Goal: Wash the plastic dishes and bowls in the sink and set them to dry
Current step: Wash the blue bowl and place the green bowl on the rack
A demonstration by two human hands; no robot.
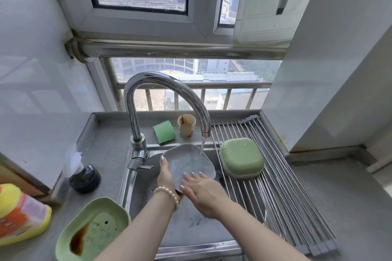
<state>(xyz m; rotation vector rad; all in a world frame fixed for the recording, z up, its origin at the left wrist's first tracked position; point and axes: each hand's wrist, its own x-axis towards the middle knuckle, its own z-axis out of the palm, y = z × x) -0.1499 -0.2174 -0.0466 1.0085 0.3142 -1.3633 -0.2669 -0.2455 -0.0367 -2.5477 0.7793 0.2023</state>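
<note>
I am gripping the grey plastic dish (187, 163) by its edge with my left hand (167, 176), tilting it over the sink (186, 224) under the running faucet (167, 99). My right hand (203, 193) is pressing straight fingers against its inner face. A green bowl (241, 158) is lying inverted on the drying rack (282, 186).

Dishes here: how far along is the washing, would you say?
Done, it seems: a green bowl lies upside down on the drying rack. In hand: the left hand holds a grey plate under the running tap, the right hand rubbing it. Left: the green dish with brown sauce on the counter and the stained cup behind the sink.
</note>
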